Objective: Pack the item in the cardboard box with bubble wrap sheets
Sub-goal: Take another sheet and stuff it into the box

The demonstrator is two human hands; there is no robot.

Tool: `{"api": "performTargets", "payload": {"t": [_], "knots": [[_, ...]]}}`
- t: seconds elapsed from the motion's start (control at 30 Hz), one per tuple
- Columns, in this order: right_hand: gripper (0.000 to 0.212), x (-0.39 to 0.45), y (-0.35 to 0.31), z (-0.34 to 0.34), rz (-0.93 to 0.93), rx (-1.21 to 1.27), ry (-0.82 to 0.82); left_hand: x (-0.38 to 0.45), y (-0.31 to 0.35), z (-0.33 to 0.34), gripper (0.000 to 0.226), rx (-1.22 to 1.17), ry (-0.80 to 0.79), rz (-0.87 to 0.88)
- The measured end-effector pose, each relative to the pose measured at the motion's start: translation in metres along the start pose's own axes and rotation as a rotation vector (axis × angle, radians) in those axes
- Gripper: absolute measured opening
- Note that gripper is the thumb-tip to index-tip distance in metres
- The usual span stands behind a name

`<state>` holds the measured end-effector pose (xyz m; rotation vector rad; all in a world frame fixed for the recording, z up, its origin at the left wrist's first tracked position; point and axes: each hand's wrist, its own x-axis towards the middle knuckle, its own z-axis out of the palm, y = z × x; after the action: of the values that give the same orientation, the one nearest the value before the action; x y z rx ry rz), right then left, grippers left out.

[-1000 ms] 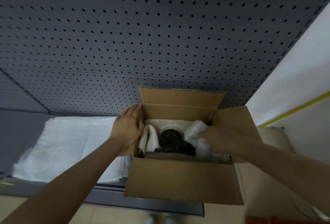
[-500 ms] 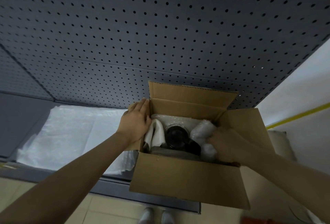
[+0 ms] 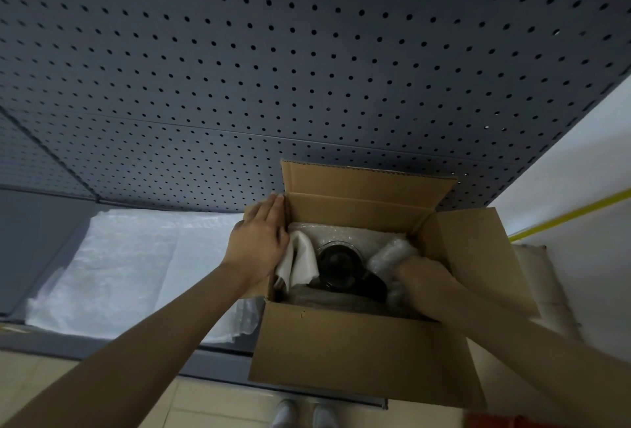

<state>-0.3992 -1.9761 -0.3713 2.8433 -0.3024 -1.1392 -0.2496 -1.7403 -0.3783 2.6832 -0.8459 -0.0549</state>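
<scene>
Two hands at cardboard box [image 3: 358,356]: left hand [image 3: 261,240] flat on flap, right hand [image 3: 421,274] inside.

Dark grey pegboard [image 3: 273,52] fills most of the view, w/ rows of small round holes and a horiz. seam across the mid section. Grey shelf [image 3: 41,223] runs below it, left side. White wall [image 3: 587,161] at right w/ a yellow stripe [image 3: 573,216] slanting across. Beige tiled floor [image 3: 44,380] at bottom. Lighting dim, brighter twd the right wall.
</scene>
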Motion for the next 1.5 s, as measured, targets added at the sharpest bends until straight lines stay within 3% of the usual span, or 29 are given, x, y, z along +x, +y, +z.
{"api": "performTargets", "payload": {"t": [0.1,0.2,0.3,0.4,0.43,0.5,0.53,0.6,0.7,0.83,0.97,1.1,1.23,1.4,1.5], "knots": [[0.063,-0.006,-0.001,-0.008,-0.097,0.076,0.228,0.000,0.001,0.001,0.057,0.012,-0.005,-0.011],[0.048,-0.004,-0.003,-0.019,-0.086,0.108,0.001,-0.001,0.001,0.001,0.058,0.018,-0.012,-0.014],[0.040,-0.004,-0.005,-0.024,-0.060,0.104,-0.107,-0.001,0.002,0.001,0.057,0.013,-0.013,-0.015],[0.041,-0.007,-0.006,-0.028,-0.047,0.055,0.077,-0.002,0.002,0.000,0.058,0.016,-0.011,-0.011],[0.044,-0.009,-0.010,-0.032,-0.095,0.078,0.181,-0.002,0.002,-0.001,0.058,0.010,-0.010,-0.013],[0.075,-0.006,-0.029,-0.044,-0.343,0.157,0.369,-0.002,0.002,0.001,0.058,0.003,-0.008,-0.016],[0.091,-0.004,-0.044,-0.049,-0.480,0.160,0.411,-0.002,0.001,0.002,0.058,0.004,-0.006,-0.013],[0.100,0.004,-0.074,-0.054,-0.659,0.062,0.436,-0.002,0.000,0.001,0.062,0.017,-0.003,-0.009],[0.080,0.020,-0.098,-0.047,-0.708,-0.025,0.474,-0.003,-0.002,0.002,0.071,0.012,-0.003,-0.002],[0.052,0.036,-0.105,-0.026,-0.670,-0.105,0.472,-0.002,-0.004,0.007,0.059,-0.038,-0.003,-0.015],[0.048,0.056,-0.118,-0.016,-0.600,0.126,0.319,-0.001,-0.005,0.008,0.059,-0.047,-0.022,-0.008],[0.048,0.064,-0.126,-0.009,-0.521,0.021,0.287,-0.001,-0.002,0.008,0.061,-0.041,-0.032,-0.007],[0.050,0.053,-0.128,-0.018,-0.531,-0.079,0.315,0.001,-0.002,0.007,0.061,-0.038,-0.038,-0.019],[0.051,0.028,-0.108,-0.033,-0.712,0.028,0.418,-0.001,0.002,-0.003,0.060,0.030,-0.066,0.001],[0.055,0.013,-0.098,-0.043,-0.718,0.107,0.413,-0.002,0.003,-0.012,0.060,0.110,-0.069,-0.010]]}}
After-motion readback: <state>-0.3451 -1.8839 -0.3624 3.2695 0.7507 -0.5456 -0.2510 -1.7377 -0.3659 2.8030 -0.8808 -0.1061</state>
